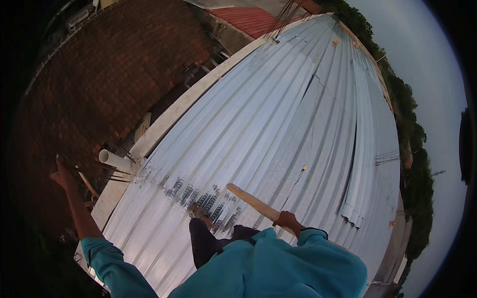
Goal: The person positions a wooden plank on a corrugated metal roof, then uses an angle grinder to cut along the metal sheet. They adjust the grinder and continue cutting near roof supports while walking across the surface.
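Observation:
My right hand [288,221] is closed around a long wooden plank [254,202], which slants over the metal roof toward the upper left. Its other end runs back past my sleeve. Out to the left, beyond the roof edge in the picture, my left hand [62,175] is raised with a finger apart from the others. Thin steel rods [105,174] reach toward it from the edge beam; whether they touch the hand is unclear. Below me, my foot [206,221] stands on the ribbed metal roofing [238,134], beside dark, shiny patches.
A white pipe [114,159] sticks out by the concrete edge beam [166,118]. Past it lies a lower tiled roof [114,69]. A loose metal sheet [355,193] rests on the right side. Upright rods [283,20] rise at the far edge. Trees [417,144] border the right.

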### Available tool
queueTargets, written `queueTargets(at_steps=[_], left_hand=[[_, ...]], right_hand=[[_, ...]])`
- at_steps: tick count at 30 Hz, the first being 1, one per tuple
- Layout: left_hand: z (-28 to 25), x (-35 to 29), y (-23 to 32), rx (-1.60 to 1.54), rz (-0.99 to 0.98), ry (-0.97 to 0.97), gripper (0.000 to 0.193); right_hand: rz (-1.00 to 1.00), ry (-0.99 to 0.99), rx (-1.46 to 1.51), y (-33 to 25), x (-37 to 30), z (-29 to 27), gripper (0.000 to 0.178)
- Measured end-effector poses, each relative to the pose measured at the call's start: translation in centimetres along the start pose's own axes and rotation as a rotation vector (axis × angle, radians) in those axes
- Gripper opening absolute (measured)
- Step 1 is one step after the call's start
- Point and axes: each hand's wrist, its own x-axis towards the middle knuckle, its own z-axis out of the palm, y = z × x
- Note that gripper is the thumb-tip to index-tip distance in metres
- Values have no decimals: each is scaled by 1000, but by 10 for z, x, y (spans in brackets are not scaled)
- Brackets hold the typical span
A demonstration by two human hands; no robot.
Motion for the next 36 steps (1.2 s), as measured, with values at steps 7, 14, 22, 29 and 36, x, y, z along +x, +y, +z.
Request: queueTargets(at_steps=[7, 14, 22, 29, 36], left_hand=[[-26, 49, 12, 365, -142, -79, 64], [-22, 12, -4, 531, 166, 143, 47], [-23, 33, -8, 443, -172, 50, 45], [-69, 79, -78, 745, -91, 14, 48], [-51, 83, -87, 715, -133, -31, 47]], right_hand=[[30, 38, -21, -14, -13, 1, 72], [69, 128, -63, -11, -19, -30, 66], [7, 119, -191, -36, 40, -112, 77], [-200, 181, -334, -92, 91, -192, 77], [-324, 315, -454, -169, 114, -260, 67]])
